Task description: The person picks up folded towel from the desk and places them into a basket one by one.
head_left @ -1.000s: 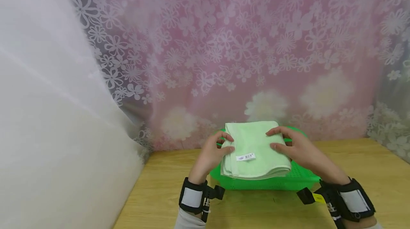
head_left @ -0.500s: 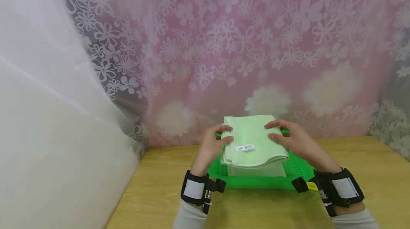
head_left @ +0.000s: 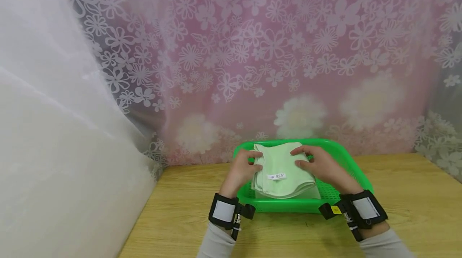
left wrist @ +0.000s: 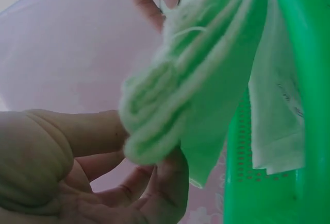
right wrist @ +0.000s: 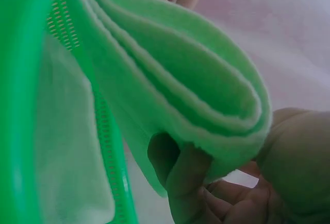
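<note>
A folded pale green towel point(head_left: 285, 161) with a small white label point(head_left: 277, 176) is held by both hands over a green plastic basket point(head_left: 285, 206). My left hand point(head_left: 241, 171) pinches its left side, thumb on top. Its right side is gripped by my right hand point(head_left: 326, 167). In the left wrist view, fingers curl under the stacked layers of the towel point(left wrist: 211, 74). The right wrist view shows the towel's rounded fold point(right wrist: 242, 136) between thumb and fingers. Below, a pale flat piece point(left wrist: 276, 126) with faint print lies in the basket, mostly hidden by the towel in the head view.
The basket stands on a wooden table point(head_left: 180, 210), near a pink floral curtain point(head_left: 223, 69) behind it. A white sheet point(head_left: 65, 149) slopes down along the left side. Each wrist wears a black strap with a small camera.
The towel first rose a little, then came down toward the basket, and its top now sags in the middle. My hands have drawn closer together, the right one moving left.
</note>
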`<state>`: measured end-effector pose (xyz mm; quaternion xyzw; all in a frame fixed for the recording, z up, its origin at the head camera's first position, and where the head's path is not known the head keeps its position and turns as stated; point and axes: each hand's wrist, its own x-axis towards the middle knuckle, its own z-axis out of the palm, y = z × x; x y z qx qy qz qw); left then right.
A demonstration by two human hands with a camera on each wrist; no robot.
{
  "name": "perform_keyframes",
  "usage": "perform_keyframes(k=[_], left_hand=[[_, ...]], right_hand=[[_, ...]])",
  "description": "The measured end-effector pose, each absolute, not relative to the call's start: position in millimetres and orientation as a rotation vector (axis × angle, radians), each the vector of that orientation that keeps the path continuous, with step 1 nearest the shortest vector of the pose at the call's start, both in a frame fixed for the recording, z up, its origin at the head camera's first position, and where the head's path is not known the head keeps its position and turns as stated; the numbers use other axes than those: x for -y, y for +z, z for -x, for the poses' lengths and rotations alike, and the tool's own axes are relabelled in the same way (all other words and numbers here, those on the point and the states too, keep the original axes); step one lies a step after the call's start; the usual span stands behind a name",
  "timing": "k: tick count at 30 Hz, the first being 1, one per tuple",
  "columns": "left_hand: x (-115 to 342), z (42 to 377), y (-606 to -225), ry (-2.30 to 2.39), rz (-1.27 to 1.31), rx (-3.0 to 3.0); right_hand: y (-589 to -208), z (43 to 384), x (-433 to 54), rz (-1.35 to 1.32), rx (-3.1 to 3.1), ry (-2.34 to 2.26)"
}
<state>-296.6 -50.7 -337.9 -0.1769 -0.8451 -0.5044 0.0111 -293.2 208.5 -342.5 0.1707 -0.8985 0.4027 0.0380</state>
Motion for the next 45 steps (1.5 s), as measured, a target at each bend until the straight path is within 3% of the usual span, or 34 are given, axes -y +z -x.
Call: perform_keyframes(k=[10, 45], left_hand=[[39, 302, -355, -1.308, 0.564, 2.761], [43, 309, -362, -1.121, 0.549, 2.797]], right_hand=[[-362, 299, -205, -0.533, 2.77, 1.152], [-359, 299, -209, -0.502, 2.852, 1.106]])
